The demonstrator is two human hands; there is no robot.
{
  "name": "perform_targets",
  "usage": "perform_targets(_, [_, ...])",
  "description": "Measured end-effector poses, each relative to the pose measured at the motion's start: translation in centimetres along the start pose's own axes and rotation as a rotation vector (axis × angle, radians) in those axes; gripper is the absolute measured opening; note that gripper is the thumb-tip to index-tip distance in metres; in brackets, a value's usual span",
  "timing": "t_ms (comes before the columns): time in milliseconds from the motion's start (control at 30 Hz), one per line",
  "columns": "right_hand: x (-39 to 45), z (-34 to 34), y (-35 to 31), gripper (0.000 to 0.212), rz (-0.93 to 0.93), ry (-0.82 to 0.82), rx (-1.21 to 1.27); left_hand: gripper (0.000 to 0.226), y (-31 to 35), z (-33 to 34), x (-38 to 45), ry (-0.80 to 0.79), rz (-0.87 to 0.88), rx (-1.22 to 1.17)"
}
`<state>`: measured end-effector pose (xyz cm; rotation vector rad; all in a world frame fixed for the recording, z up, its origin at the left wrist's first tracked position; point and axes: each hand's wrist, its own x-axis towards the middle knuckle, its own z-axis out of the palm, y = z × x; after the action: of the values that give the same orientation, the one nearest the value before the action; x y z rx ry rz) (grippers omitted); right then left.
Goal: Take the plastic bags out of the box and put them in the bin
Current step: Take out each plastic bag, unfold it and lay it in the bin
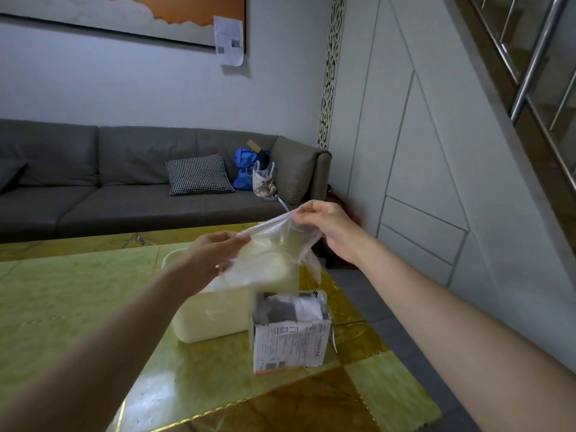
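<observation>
Both hands up over the bin (218, 316); left hand (215, 254) and right hand (324, 229) each pinch the bag (274, 247) in a closed grip, stretching it. It looks light, limp and slippery; take its edges. The box (291, 344) sits beside the bin on the counter (78, 291).

Clear plastic bag (274, 244) stretched above cream bin (215, 316), beside opened box (291, 341)

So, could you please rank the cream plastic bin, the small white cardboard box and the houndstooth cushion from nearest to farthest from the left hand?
1. Cream plastic bin: directly beneath the left hand.
2. Small white cardboard box: lower right, on the table.
3. Houndstooth cushion: far back on the sofa.
</observation>
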<state>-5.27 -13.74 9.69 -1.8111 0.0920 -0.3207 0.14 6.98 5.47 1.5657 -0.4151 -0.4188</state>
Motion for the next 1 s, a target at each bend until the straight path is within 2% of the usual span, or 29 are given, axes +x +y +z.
perform_targets(100, [-0.4,-0.3,-0.1,0.014,0.051,-0.160,-0.086,0.018,0.7,-0.2,0.1,0.050,0.063,-0.066])
perform_targets(133, [-0.6,-0.3,-0.2,0.013,0.100,-0.249,-0.046,0.017,1.1,-0.2,0.1,0.054,0.092,-0.052])
perform_targets(200, [-0.7,0.1,-0.4,0.025,0.165,-0.349,0.093,0.017,1.6,-0.1,0.1,0.053,0.139,-0.035])
perform_targets(267, [-0.4,1.1,-0.7,0.026,0.131,-0.222,0.148,0.014,1.9,0.2,0.3,0.106,0.150,-0.030])
perform_targets(367, [0.7,2.7,-1.0,0.013,-0.064,0.108,-0.077,0.014,1.8,-0.4,1.2,0.321,0.133,0.134])
perform_targets(467, [2.1,4.1,-1.1,0.016,-0.232,0.115,-0.191,0.015,1.7,-2.4,2.4,0.455,0.178,0.192])
perform_targets(533, [2.9,5.1,-1.1,0.019,-0.270,0.149,-0.196,0.016,2.1,-4.7,3.2,0.603,0.194,0.193])
perform_targets(633, [4.1,6.9,-0.4,0.020,-0.211,0.263,-0.130,0.028,2.5,-8.2,4.1,0.891,0.170,0.375])
perform_targets(700, [5.1,8.6,0.8,0.019,-0.164,0.269,-0.150,0.031,2.9,-9.1,4.5,0.960,0.201,0.546])
perform_targets(800, [6.5,11.1,3.1,0.019,-0.120,0.261,-0.310,0.028,3.2,-8.1,4.8,0.859,0.404,0.771])
perform_targets(867, [7.1,12.4,4.7,0.028,-0.064,0.284,-0.413,0.033,2.3,-6.6,5.4,0.676,0.453,1.027])
perform_targets(933, [7.2,12.7,5.8,0.038,-0.025,0.302,-0.478,0.048,0.5,-5.0,5.9,0.387,0.350,1.296])
perform_targets(1000, [7.5,12.8,6.9,0.034,0.044,0.290,-0.477,0.065,-1.8,-4.0,6.7,0.108,0.121,1.455])
